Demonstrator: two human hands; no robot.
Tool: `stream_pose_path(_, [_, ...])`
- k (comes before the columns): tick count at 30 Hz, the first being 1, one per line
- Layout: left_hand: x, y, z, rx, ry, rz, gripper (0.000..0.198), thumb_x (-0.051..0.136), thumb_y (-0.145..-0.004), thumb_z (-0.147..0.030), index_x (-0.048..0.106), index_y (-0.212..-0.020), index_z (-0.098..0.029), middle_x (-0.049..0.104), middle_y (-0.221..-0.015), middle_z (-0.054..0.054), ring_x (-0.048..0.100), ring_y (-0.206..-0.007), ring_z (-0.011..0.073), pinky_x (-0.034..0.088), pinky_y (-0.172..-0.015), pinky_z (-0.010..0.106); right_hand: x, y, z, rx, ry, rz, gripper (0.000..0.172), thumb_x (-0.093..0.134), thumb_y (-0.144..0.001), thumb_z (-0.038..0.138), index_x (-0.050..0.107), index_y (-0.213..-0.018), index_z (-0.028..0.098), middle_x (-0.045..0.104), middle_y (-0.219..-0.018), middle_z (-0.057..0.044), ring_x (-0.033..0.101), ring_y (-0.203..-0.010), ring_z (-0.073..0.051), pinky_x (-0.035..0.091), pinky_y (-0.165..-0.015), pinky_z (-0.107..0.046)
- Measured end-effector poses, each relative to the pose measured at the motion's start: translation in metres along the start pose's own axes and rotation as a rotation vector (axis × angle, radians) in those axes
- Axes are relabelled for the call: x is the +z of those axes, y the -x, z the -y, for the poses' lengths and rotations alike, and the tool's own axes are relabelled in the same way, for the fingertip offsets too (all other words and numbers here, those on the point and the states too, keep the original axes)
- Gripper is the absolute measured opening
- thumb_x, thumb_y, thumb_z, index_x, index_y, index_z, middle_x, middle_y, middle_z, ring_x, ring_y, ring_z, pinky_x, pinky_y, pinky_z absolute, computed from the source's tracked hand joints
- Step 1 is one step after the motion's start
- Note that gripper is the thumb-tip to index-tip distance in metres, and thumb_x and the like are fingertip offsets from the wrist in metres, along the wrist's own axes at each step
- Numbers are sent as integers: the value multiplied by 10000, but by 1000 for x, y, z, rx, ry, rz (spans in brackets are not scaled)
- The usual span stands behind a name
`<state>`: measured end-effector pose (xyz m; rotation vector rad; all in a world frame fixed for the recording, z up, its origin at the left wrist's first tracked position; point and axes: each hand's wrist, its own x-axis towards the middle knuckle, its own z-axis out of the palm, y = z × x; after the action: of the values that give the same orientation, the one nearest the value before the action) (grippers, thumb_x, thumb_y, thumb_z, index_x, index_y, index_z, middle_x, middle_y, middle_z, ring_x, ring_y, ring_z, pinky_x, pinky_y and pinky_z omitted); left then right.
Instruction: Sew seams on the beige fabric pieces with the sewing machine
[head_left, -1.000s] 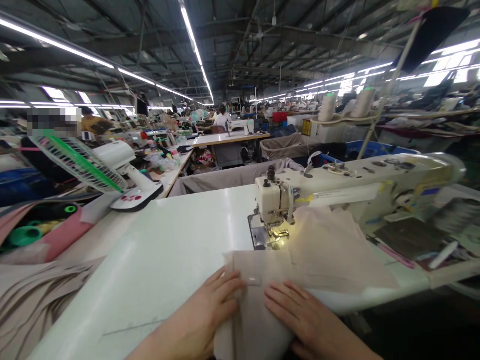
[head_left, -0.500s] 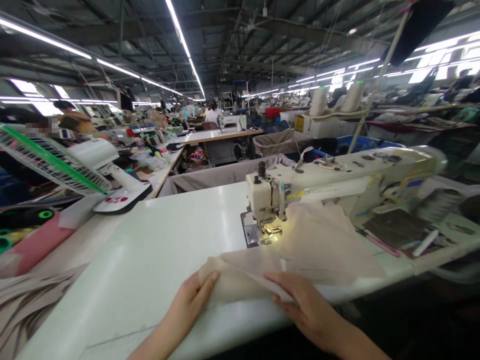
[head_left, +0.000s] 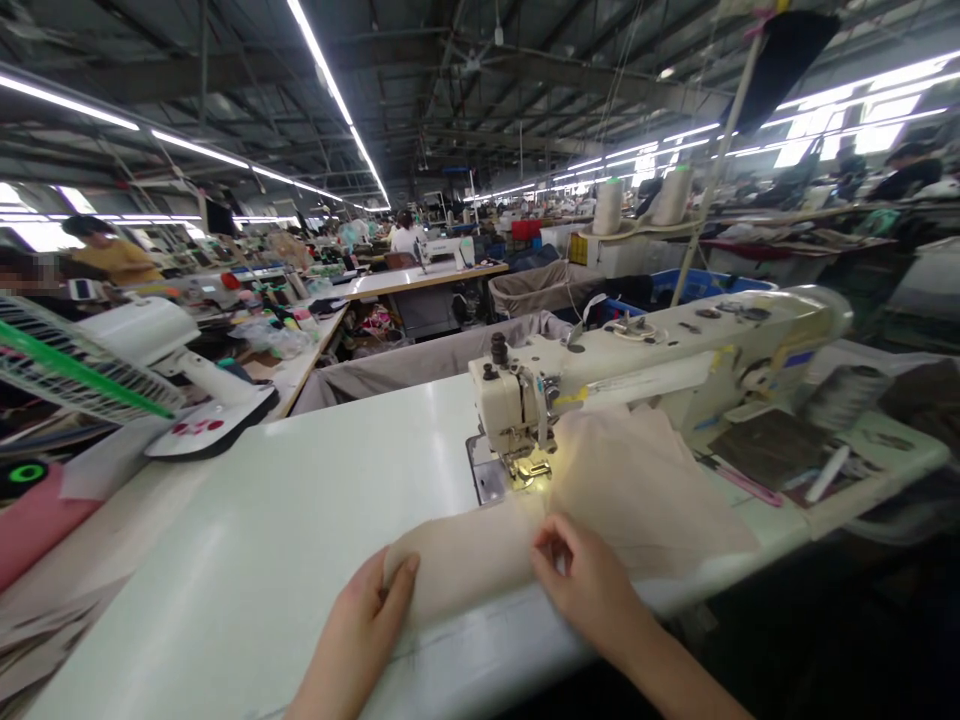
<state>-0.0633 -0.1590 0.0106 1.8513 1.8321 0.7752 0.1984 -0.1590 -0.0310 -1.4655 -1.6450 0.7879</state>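
A beige piece of fabric (head_left: 637, 490) lies on the white sewing table (head_left: 300, 520), its far edge under the presser foot of a cream sewing machine (head_left: 637, 370). My left hand (head_left: 360, 625) grips the folded left end of the fabric, thumb on top. Just in front of the needle, my right hand (head_left: 589, 585) has its fingers curled in a pinch on the fabric's folded edge.
A white and green desk fan (head_left: 112, 365) stands at the left. Thread cones (head_left: 607, 205) sit on a stand behind the machine. A dark pad and small tools (head_left: 780, 450) lie at the right. A grey fabric bin (head_left: 420, 355) hangs behind the table. Other people work at far tables.
Both hands went from lying flat on the fabric to gripping it. The fabric's near edge was folded and drawn up onto the table towards the needle. The view shifted right.
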Motion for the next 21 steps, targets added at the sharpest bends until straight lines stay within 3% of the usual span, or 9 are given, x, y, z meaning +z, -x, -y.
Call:
stream_pose_path(4, [4,-2,-3,9,-97,-6,353,453,-839,-542,639,-787,-247,726,-740,55,683,-721,270,548,-696,354,-2,-8,6,33,70,65,107,568,-858,197,673,-870,217,695,-788,-13,647,-750,-194,432,-702,-288])
stream_pose_path(10, [7,-3,-7,-43,-166,17,308,386,-841,-504,547,-734,-264,654,-609,14,642,-587,236,486,-592,320,1,-14,7,29,61,46,209,616,-844,147,738,-1008,193,710,-856,-40,650,-796,-205,462,-764,-291])
stream_pose_path(21, [7,-1,4,-47,-171,6,294,421,-872,-494,543,-745,-259,673,-653,12,645,-633,225,476,-613,303,2,-21,8,-23,26,50,179,608,-874,117,760,-940,184,689,-820,-35,647,-778,-193,478,-753,-277])
